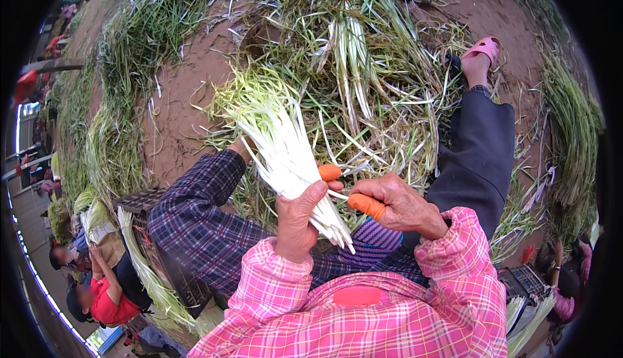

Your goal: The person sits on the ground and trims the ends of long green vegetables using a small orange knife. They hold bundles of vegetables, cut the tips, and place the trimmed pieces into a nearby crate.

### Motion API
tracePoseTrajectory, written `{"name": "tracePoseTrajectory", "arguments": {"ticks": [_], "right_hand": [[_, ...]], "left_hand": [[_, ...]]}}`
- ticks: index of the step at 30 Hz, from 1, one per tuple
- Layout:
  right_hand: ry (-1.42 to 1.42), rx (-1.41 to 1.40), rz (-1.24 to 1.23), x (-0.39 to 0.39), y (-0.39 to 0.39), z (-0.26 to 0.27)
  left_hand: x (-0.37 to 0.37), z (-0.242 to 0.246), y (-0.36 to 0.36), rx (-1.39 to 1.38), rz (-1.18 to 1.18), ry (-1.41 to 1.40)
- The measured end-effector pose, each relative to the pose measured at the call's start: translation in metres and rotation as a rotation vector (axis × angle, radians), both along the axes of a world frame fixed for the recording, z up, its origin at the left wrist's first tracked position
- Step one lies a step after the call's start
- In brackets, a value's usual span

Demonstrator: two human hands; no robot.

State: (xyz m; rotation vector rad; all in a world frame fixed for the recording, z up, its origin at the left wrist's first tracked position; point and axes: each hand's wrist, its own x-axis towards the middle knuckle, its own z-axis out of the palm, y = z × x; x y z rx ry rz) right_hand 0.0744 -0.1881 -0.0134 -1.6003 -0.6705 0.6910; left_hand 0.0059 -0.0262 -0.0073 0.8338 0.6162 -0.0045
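My left hand [301, 214] is closed round a thick bunch of white-stemmed greens [284, 144] that look like blanched garlic chives. Their yellow-green leaf tips point up and left, and the cut-looking white ends stick out below my grip. An orange finger cot [329, 172] covers one fingertip of this hand. Just to the right, my right hand [406, 204] pinches a single thin pale stalk [337, 194] that reaches to the bunch. Another orange finger cot [366, 205] covers a digit of the right hand.
Loose green stalks and dry leaves [389, 139] cover the ground ahead, with a red-tied bundle [355, 61] among them. Dark plastic crates [165, 260] with stalks stand at left and at right [525, 282]. A person in red [114, 304] sits at left; more people are at right.
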Motion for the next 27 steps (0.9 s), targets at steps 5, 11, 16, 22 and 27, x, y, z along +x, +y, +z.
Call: {"name": "tracePoseTrajectory", "arguments": {"ticks": [5,11,16,22,27], "right_hand": [[0.174,-0.007,0.082,0.000,-0.002,-0.021],[-0.341,-0.499,-0.384,0.050,-0.010,-0.112],[-0.340,-0.941,-0.288,0.053,-0.004,-0.165],[-0.311,-0.938,-0.221,0.044,-0.014,-0.170],[-0.355,-0.730,-0.272,0.043,-0.021,-0.131]], "left_hand": [[-0.001,0.002,0.001,0.044,-0.015,0.070],[-0.001,0.005,0.006,0.005,0.075,0.110],[0.001,0.003,0.005,-0.029,0.025,0.130],[0.001,0.002,0.005,-0.019,0.001,0.116],[0.001,0.003,0.007,-0.010,0.001,0.100]]}}
